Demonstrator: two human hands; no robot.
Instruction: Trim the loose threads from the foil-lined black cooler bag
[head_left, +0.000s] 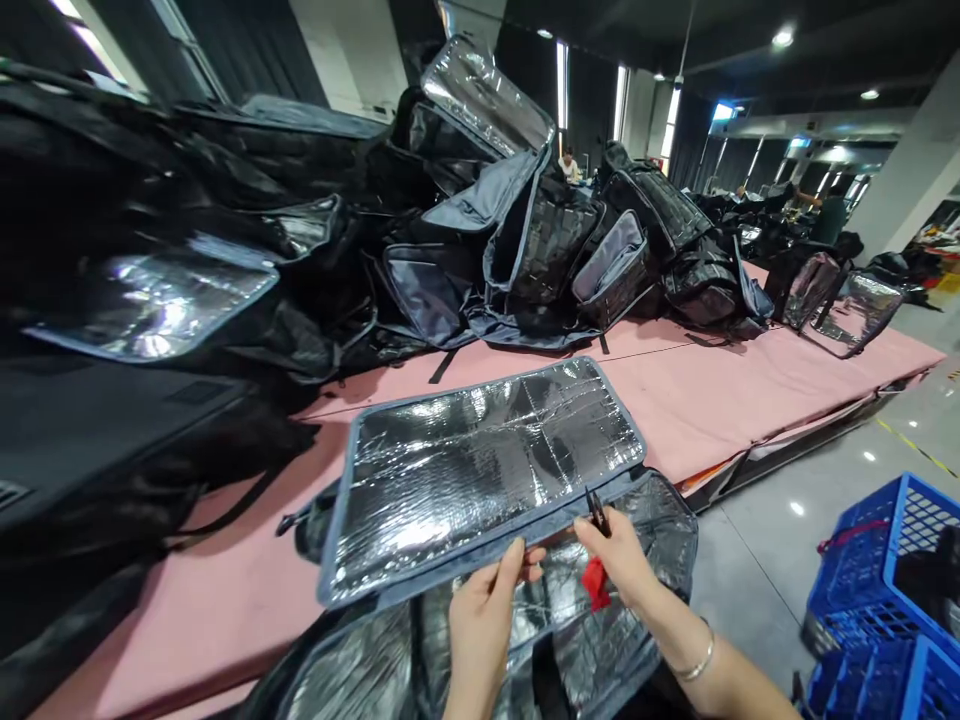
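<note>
An insulated bag lies in front of me with its silver-lined flap [480,450] folded back over the pink table. Grey fabric edging runs around this flap. Just below its near edge, my left hand [480,615] pinches the grey trim between thumb and fingers. Small black thread snips [598,512] are held in my right hand [626,560], close to the same edge and to the right of my left hand. A red scrap of cloth [596,583] hangs by my right hand; what it is attached to is hidden. Beneath both hands shows the bag's crinkled silver interior [360,670].
Black bags with silver and grey linings [555,240] are heaped along the back of the pink table [697,390]. A large black bag [112,430] stands close on the left. Blue plastic crates [862,550] sit on the floor at right. People work far behind.
</note>
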